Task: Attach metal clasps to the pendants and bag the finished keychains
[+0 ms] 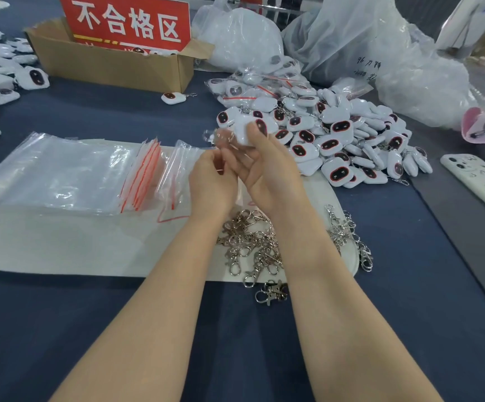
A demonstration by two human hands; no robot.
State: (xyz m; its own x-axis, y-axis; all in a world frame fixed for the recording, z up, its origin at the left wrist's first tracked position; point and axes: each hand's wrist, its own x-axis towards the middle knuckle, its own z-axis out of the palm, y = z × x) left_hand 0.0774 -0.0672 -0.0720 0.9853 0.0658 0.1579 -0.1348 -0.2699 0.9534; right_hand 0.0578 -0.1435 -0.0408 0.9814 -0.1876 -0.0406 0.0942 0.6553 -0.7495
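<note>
My right hand [260, 166] grips a white pendant [245, 132] with a dark red-rimmed face, raised over the white mat [61, 242]. My left hand [211, 181] is beside it, fingers curled and pinching a small clear bag [221, 139], which is blurred, at the pendant. A big heap of white pendants [337, 137] lies to the right. Loose metal clasps [253, 245] are piled on the mat under my wrists, with more clasps [348, 236] at its right edge. Stacks of clear zip bags [70, 169] with red seal lines lie on the mat's left part.
A cardboard box [113, 68] with a red sign stands at the back. Bagged keychains [0, 74] lie at the far left, one lone keychain [173, 97] is near the box. Large plastic bags [366, 47] fill the back right. A white phone [479, 184] lies at the right.
</note>
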